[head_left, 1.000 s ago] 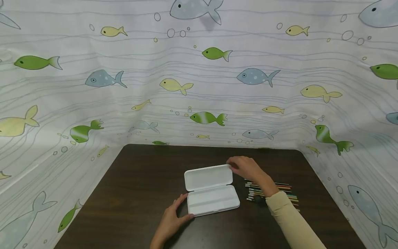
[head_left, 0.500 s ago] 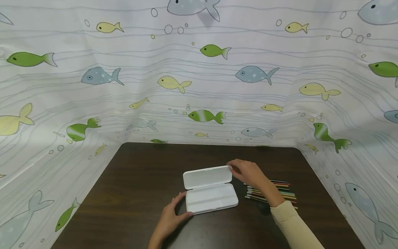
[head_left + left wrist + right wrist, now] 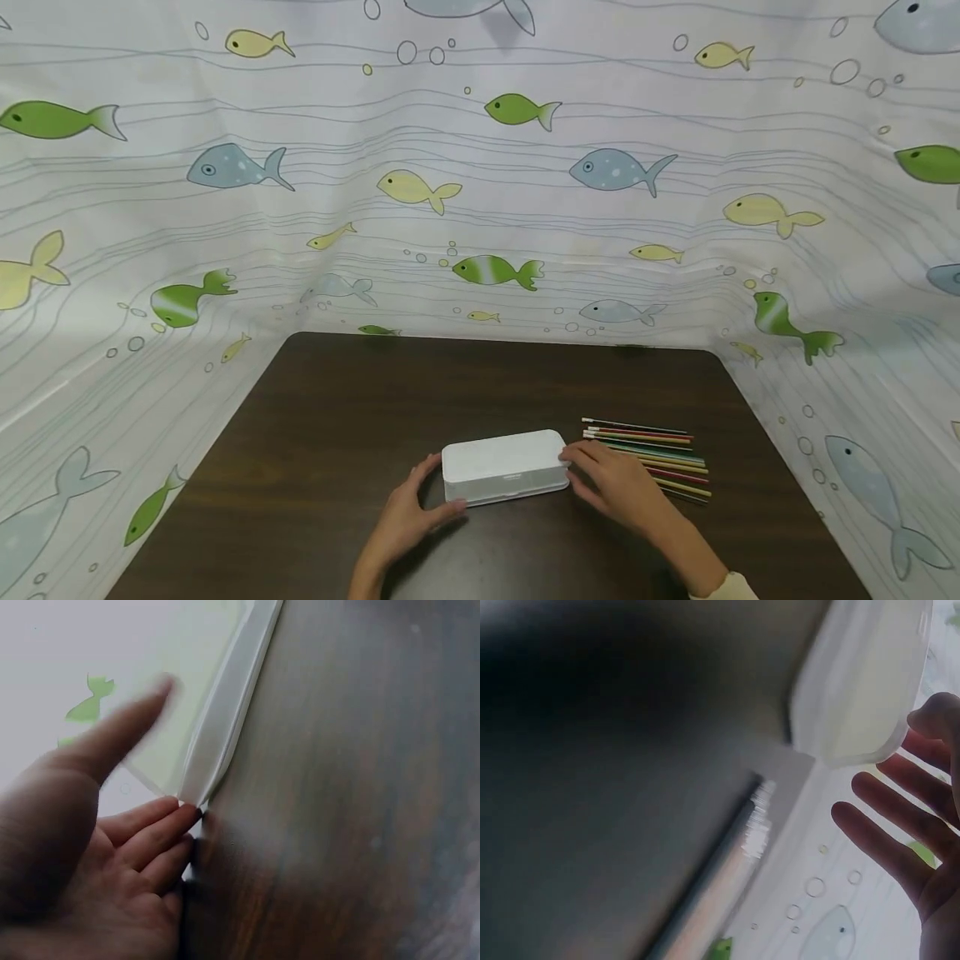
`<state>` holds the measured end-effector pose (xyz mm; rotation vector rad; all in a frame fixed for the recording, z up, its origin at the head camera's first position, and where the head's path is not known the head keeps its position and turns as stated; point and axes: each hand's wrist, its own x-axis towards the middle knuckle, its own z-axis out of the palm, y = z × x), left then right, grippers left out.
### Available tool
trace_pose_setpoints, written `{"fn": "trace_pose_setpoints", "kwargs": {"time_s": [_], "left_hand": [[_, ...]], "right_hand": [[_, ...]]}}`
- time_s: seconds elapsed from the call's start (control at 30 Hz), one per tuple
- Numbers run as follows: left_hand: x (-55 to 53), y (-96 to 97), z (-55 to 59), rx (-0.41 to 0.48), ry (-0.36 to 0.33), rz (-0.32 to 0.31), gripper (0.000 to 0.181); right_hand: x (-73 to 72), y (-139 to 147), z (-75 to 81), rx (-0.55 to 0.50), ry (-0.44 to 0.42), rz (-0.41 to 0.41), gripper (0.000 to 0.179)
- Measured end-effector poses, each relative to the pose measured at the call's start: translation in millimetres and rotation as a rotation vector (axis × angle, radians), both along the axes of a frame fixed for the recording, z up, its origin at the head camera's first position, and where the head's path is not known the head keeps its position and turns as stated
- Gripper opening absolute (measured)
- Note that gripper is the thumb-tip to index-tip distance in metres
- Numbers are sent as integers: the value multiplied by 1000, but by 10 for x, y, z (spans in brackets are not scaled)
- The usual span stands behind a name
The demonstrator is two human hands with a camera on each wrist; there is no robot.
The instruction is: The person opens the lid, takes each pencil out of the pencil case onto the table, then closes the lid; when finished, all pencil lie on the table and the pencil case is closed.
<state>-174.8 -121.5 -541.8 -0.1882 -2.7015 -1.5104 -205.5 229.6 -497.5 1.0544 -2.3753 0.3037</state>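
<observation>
A white plastic pencil case [image 3: 501,454] lies on the dark table, its hinged lid folded down over the base but still tilted up a little at the front. My left hand [image 3: 401,512] frames the case's left end, thumb by the front corner and fingers along the side. The left wrist view shows its nearly straight fingertips [image 3: 169,817] touching the case's edge, the thumb held apart. At the right end, my right hand [image 3: 626,492] pinches the lid's edge between thumb and index finger; the other fingers [image 3: 885,836] spread loosely in the right wrist view.
Several thin coloured sticks with pale ends, like pencils [image 3: 645,433], lie side by side right of the case, partly behind my right hand. A fish-patterned white curtain [image 3: 420,275] surrounds the back and sides of the brown table [image 3: 337,417].
My right hand has swung the lid from standing upright down over the base, coming forward and lower with it. The left hand has stayed by the case's left end.
</observation>
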Motion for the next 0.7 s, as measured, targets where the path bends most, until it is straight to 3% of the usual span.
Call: {"fn": "trace_pose_setpoints", "kwargs": {"time_s": [0.3,0.7], "left_hand": [[-2,-8,-22,33,13,-6,68],[-10,9,-1,20,12,17,67]], "right_hand": [[169,9,-216,57,-11,-24,39],[193,-36,-256,54,-22,-42,38]]}}
